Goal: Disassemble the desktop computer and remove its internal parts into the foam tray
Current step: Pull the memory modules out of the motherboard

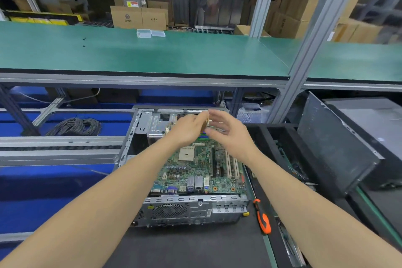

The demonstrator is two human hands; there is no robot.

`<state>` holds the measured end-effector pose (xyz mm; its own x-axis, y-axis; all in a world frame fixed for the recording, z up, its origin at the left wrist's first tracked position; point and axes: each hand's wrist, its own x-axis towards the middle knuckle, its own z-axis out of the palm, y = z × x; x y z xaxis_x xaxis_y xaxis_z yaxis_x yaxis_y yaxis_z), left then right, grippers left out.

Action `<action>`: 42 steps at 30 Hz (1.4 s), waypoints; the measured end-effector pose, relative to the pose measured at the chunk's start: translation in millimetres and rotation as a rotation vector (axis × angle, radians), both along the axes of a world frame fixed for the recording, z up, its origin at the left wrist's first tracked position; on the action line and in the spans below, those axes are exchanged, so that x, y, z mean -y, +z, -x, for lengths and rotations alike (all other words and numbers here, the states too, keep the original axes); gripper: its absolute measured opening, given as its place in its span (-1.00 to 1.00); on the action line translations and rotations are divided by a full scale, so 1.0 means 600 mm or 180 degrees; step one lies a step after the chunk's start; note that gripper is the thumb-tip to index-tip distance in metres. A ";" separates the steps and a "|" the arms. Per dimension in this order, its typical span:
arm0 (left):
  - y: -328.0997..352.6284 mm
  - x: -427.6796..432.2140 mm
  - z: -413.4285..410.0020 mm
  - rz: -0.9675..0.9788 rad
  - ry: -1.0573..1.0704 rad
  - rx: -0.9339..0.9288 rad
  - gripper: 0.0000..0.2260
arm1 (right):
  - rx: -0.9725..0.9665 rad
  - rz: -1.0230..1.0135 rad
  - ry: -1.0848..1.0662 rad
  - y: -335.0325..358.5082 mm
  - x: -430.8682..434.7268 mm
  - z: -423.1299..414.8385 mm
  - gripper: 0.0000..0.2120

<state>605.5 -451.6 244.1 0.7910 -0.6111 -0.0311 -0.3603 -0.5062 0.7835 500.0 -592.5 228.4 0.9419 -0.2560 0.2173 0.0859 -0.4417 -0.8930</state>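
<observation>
desktop computer (pixel 191 172) open; fingers of left hand (pixel 188 131) pinch a small gold part (pixel 205 123), right hand (pixel 228 135) fingers apart.

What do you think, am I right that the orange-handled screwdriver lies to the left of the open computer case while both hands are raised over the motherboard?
Not quite. The head view shows the orange-handled screwdriver lying to the right of the open computer case, not the left. The left hand and right hand are indeed raised over the motherboard.
</observation>
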 end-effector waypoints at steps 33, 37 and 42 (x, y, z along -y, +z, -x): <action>-0.207 0.315 0.280 -0.0874 0.0758 -0.0483 -0.68 | -0.1070 0.0302 -0.0239 -0.262 0.307 0.186 -0.66; -0.266 0.300 0.292 -0.1172 0.0878 -0.0411 -0.59 | -0.1198 0.0402 -0.0065 -0.297 0.295 0.200 -0.61; -0.297 0.294 0.294 -0.1355 0.0854 -0.0048 -0.51 | -0.1160 0.0716 -0.0103 -0.312 0.289 0.206 -0.60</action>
<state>429.1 -627.8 65.8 0.9160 -0.3168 -0.2460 -0.1638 -0.8553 0.4916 376.4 -766.1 41.3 0.9597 -0.2711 -0.0744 -0.2345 -0.6262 -0.7436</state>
